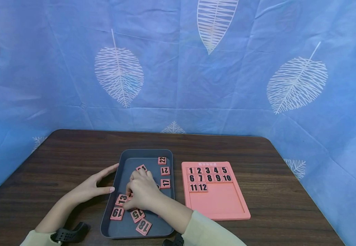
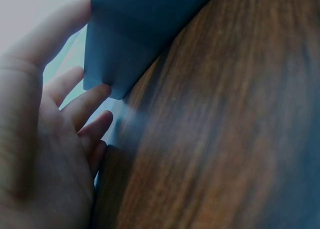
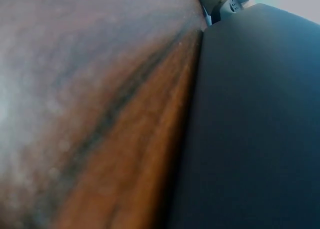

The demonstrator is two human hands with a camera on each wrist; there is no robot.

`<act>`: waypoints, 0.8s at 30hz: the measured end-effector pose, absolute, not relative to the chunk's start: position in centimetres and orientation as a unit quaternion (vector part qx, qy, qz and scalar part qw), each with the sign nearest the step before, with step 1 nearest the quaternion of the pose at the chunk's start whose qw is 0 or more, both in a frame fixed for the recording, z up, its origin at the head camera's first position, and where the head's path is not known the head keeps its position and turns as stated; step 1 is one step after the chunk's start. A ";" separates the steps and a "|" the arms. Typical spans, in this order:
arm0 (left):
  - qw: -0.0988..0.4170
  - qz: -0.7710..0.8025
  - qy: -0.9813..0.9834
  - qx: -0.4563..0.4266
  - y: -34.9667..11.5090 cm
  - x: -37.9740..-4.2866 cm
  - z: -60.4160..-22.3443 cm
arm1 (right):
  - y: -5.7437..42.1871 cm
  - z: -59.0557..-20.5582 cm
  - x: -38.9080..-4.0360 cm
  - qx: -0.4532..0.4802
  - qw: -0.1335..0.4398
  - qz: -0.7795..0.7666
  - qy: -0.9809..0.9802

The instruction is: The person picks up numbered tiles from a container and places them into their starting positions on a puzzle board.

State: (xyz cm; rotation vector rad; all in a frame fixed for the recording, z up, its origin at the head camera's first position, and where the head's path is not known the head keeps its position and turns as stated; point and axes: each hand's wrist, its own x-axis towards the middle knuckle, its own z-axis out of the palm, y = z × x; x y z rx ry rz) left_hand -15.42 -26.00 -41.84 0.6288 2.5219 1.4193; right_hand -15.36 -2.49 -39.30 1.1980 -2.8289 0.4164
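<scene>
Two-handed at a wood-grained brown bench (image 1: 282,191), working over a charcoal tray (image 1: 127,171) and holding the hands apart: resting the left hand (image 1: 89,187) along the tray's left side, thumb and fingers spread, and bending the fingers of the right hand (image 1: 142,191) down among loose number tiles (image 1: 143,227) inside. Hiding the right fingertips from every view; pinching a tile or merely touching one, cannot tell. Showing the tray's long axis running away from the body, and placing the right thumb just beside the 13 tile (image 1: 122,200) and near the 15 tile (image 1: 137,215), well apart from the 22 tile (image 1: 162,160) by the far right corner. Showing also a pink number-puzzle board (image 1: 217,203) to the right of the tray, not touching it, nearer the right hand than the left. Displaying upright 1-to-12 tiles (image 1: 209,178) in its upper grid, filling two rows of five and starting a third at the left. Pairing flat square tiles, pink-edged under thick black numerals, with smooth matte walls and rounded corners. Backing everything with creased blue cloth (image 1: 178,78), printed in white skeletal leaves (image 1: 119,77).
</scene>
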 end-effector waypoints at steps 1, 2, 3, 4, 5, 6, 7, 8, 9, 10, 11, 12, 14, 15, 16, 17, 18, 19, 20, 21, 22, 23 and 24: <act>0.090 0.478 0.848 0.212 -26.0 -15.4 -41.8 | -2.5 -39.3 -15.3 0.387 0.025 0.132 -0.912; 0.090 0.477 0.848 0.212 -26.0 -15.4 -41.8 | -2.5 -39.2 -15.3 0.388 0.031 0.130 -0.912; 0.089 0.477 0.848 0.211 -26.0 -15.4 -41.9 | -2.4 -39.2 -15.3 0.390 0.036 0.129 -0.911; 0.089 0.477 0.849 0.211 -26.0 -15.4 -41.9 | -2.4 -39.2 -15.3 0.391 0.042 0.128 -0.911; 0.091 0.478 0.848 0.211 -26.0 -15.4 -41.9 | -2.3 -39.1 -15.3 0.391 0.047 0.128 -0.910; 0.092 0.478 0.848 0.210 -26.0 -15.4 -41.9 | -2.2 -39.0 -15.2 0.390 0.054 0.127 -0.910; 0.093 0.478 0.848 0.210 -26.0 -15.4 -41.9 | -2.1 -38.9 -15.2 0.390 0.061 0.126 -0.910; 0.093 0.479 0.847 0.210 -26.0 -15.4 -41.9 | -2.0 -38.9 -15.1 0.388 0.068 0.127 -0.910; 0.095 0.481 0.846 0.208 -26.0 -15.4 -41.9 | -1.9 -38.8 -15.1 0.386 0.075 0.129 -0.910; 0.096 0.481 0.846 0.208 -26.0 -15.4 -41.9 | -1.7 -38.7 -15.0 0.384 0.082 0.131 -0.910; 0.096 0.483 0.846 0.206 -26.0 -15.4 -41.9 | -1.6 -38.6 -14.9 0.383 0.088 0.134 -0.910; 0.096 0.481 0.847 0.205 -26.0 -15.4 -41.9 | -1.4 -38.5 -14.9 0.381 0.095 0.136 -0.910; 0.095 0.481 0.848 0.203 -26.0 -15.4 -42.0 | -1.1 -38.3 -14.7 0.376 0.106 0.145 -0.909; 0.095 0.481 0.848 0.202 -26.0 -15.4 -41.9 | -1.0 -38.1 -14.7 0.374 0.111 0.149 -0.909; 0.094 0.479 0.849 0.203 -26.0 -15.4 -41.9 | -0.8 -38.0 -14.6 0.372 0.115 0.154 -0.908; 0.094 0.480 0.848 0.201 -26.0 -15.4 -41.9 | -0.6 -37.9 -14.6 0.369 0.117 0.158 -0.908; 0.094 0.480 0.848 0.203 -26.0 -15.4 -41.9 | -0.4 -37.8 -14.5 0.367 0.119 0.163 -0.908; 0.094 0.481 0.848 0.202 -26.0 -15.4 -41.8 | -0.2 -37.7 -14.4 0.364 0.119 0.168 -0.908; 0.095 0.483 0.847 0.201 -26.0 -15.4 -41.8 | 0.0 -37.6 -14.4 0.361 0.117 0.172 -0.909; 0.095 0.484 0.846 0.201 -26.0 -15.4 -41.7 | 0.2 -37.4 -14.3 0.358 0.117 0.174 -0.910; 0.096 0.485 0.846 0.200 -26.0 -15.4 -41.6 | 0.4 -37.2 -14.3 0.355 0.115 0.177 -0.911; 0.096 0.486 0.845 0.200 -25.9 -15.4 -41.6 | 0.7 -37.0 -14.2 0.350 0.113 0.180 -0.912; 0.096 0.486 0.846 0.199 -25.9 -15.4 -41.6 | 0.9 -36.9 -14.2 0.346 0.111 0.185 -0.913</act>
